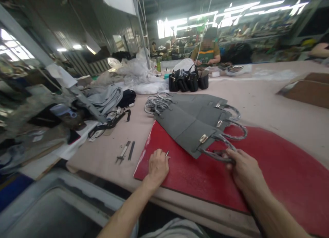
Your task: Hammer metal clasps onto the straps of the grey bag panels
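Note:
My right hand [240,167] is closed round the plastic-wrapped handle [218,155] of the nearest grey bag panel [187,135]. That panel lies on top of several overlapping grey panels with metal clasps and looped handles. My left hand [158,166] rests on the red mat [195,179] with its fingers curled. A thin pen-like tool [167,153] sticks out of it, its tip just left of the panel's near edge. What kind of tool it is cannot be made out.
Left of the mat lie a pair of dividers [123,152] and a dark strip [131,150]. Black bags [187,81] stand at the back, near clear plastic wrap [138,73]. A person [207,54] sits across the table. A grey bin [59,203] is at lower left, brown board [308,90] at right.

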Demonstrator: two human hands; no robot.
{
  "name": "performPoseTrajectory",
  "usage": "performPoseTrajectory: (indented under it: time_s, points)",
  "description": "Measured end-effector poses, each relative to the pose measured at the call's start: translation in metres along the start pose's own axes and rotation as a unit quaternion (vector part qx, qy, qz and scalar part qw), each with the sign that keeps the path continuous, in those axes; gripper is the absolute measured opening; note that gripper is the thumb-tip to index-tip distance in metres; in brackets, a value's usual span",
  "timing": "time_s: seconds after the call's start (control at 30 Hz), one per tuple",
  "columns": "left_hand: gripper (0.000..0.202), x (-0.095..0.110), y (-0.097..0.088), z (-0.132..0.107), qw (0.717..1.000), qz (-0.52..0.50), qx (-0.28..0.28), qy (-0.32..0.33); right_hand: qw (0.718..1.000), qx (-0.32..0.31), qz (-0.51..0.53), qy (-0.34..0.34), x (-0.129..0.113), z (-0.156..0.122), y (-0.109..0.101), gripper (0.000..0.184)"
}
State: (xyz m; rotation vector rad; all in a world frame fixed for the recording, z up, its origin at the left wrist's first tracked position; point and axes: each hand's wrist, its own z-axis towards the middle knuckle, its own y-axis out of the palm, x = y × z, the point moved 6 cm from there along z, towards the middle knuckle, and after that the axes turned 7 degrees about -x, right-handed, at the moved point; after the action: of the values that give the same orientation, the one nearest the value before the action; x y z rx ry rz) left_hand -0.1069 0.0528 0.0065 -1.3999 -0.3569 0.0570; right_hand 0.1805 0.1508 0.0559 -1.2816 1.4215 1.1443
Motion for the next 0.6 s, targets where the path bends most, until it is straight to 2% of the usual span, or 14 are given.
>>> performPoseTrajectory:
  time_s: [0.07, 0.17, 0.27, 0.33, 0.43, 0.6]
  points:
    - [0.013, -0.005, -0.003, 0.001, 0.999, 0.043, -0.013, -0.018, 0.995, 0.016, 0.073, 0.062, 0.031, -0.046, -0.002, 0.034]
    - [0.016, -0.020, -0.006, 0.001, 0.996, 0.077, -0.022, -0.040, 0.979, 0.038, 0.126, 0.156, 0.078, -0.109, 0.000, 0.049]
    - [0.018, -0.035, -0.006, 0.001, 0.994, 0.086, -0.040, -0.057, 0.968, 0.034, 0.135, 0.210, 0.116, -0.154, 0.003, 0.052]
    - [0.018, -0.041, -0.007, 0.001, 0.993, 0.083, -0.051, -0.063, 0.959, 0.029, 0.147, 0.241, 0.136, -0.172, 0.004, 0.053]
    - [0.018, -0.043, -0.009, 0.002, 0.993, 0.076, -0.059, -0.064, 0.941, 0.010, 0.195, 0.276, 0.159, -0.185, 0.010, 0.054]
    - [0.018, -0.041, -0.014, 0.001, 0.994, 0.067, -0.055, -0.072, 0.918, -0.033, 0.244, 0.312, 0.184, -0.197, 0.037, 0.053]
